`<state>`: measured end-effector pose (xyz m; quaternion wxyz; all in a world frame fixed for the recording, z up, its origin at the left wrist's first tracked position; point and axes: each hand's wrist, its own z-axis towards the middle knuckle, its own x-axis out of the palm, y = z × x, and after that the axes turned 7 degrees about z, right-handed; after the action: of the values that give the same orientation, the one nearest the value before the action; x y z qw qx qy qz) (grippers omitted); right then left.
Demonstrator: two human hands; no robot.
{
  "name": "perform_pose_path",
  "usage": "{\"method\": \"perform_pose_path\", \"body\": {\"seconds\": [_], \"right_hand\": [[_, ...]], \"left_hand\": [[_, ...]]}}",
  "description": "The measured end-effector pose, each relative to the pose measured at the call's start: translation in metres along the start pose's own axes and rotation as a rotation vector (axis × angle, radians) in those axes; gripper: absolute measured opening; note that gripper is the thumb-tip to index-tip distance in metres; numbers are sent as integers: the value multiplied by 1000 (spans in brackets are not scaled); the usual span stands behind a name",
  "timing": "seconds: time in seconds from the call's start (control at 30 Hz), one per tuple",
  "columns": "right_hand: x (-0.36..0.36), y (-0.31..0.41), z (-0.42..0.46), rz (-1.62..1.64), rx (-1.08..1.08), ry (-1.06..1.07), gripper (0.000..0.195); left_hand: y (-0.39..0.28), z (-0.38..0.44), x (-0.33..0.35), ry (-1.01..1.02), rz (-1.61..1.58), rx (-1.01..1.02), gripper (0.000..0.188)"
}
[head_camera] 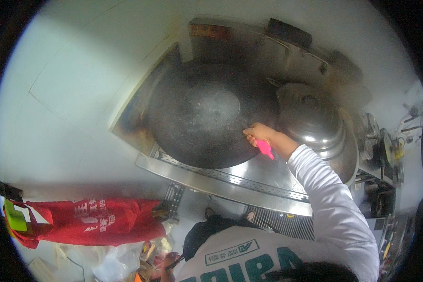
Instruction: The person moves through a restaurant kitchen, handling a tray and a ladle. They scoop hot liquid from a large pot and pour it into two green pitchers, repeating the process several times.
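Observation:
My right hand (259, 134) reaches over the near right rim of a large dark wok (197, 116), its fingers closed around a bright pink object (265, 149). A tapered end of that pink object sticks out below the palm; the rest is hidden, so its kind is unclear. Steam or haze hangs over the wok, and a pale round patch shows at its bottom. Low in the picture, beside my body, my left hand (168, 265) is partly seen around a dark narrow object (178, 261), too blurred to name.
Right of the wok sits a domed metal lid (312, 120) on the steel stove top (261, 172). A steel splash guard (135, 121) stands on the left. A red apron (91, 220) with writing hangs at lower left, above plastic bags (116, 261). Shelves with pots (373, 151) line the right.

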<state>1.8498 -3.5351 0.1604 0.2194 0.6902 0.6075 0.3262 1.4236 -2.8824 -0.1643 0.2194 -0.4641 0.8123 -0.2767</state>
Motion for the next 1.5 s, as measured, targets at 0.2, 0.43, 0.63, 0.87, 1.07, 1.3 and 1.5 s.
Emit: {"method": "perform_pose_path", "body": {"seconds": [0.2, 0.43, 0.63, 0.87, 1.07, 1.3, 1.5], "right_hand": [[-7, -13, -26, 777, 373, 457, 17], [-5, -37, -100, 841, 288, 619, 19], [-25, -49, -190, 707, 80, 459, 22], [-96, -97, -303, 783, -119, 258, 22], [-166, -163, -381, 990, -258, 46, 24], [-261, -219, -416, 1038, -241, -495, 13], [-345, -259, -374, 254, -165, -1018, 21]], "left_hand": [[-93, 14, -20, 89, 953, 450, 38], [-90, 35, -24, 107, 279, 174, 31], [-90, 46, -22, 139, 144, 36, 32], [-130, 96, -18, 255, 84, -24, 34], [-168, 157, -15, 455, -342, -226, 36], [-191, 203, 0, 338, -206, -262, 38], [-181, 173, 0, 431, -267, -177, 32]]}}
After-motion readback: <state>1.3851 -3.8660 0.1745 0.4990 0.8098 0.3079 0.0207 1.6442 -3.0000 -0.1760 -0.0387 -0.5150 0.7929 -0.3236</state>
